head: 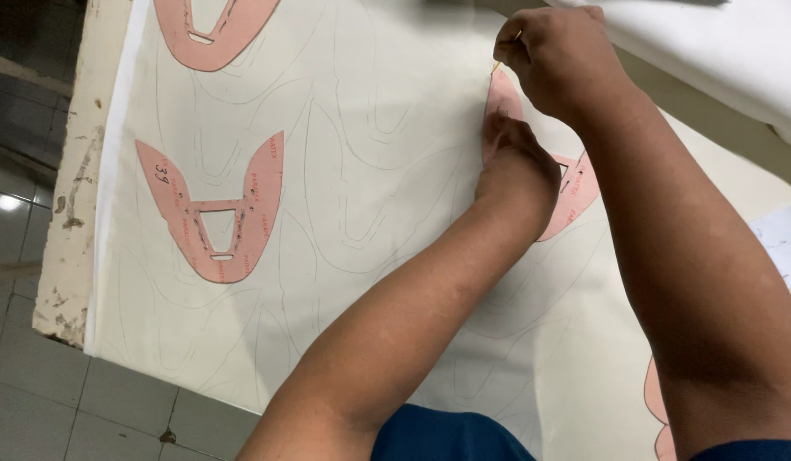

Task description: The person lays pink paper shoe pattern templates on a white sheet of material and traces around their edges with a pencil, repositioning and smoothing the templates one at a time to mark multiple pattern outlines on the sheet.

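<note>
Pink template [575,192]: thin, light, likely slippery; pinned flat on cream sheet [370,171] by left hand [519,166]. Pencil [506,49] pinched in right hand [558,55].

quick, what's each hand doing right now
Left hand: flat, pressing down the pink template.
Right hand: closed on a thin pencil at the template's edge.

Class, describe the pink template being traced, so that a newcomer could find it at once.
Start at the cream sheet covering the table, marked with pencil outlines. Near its upper right, the left hand presses down a pink template while the right hand holds a pencil at its tip. The other templates lie untouched.
</note>
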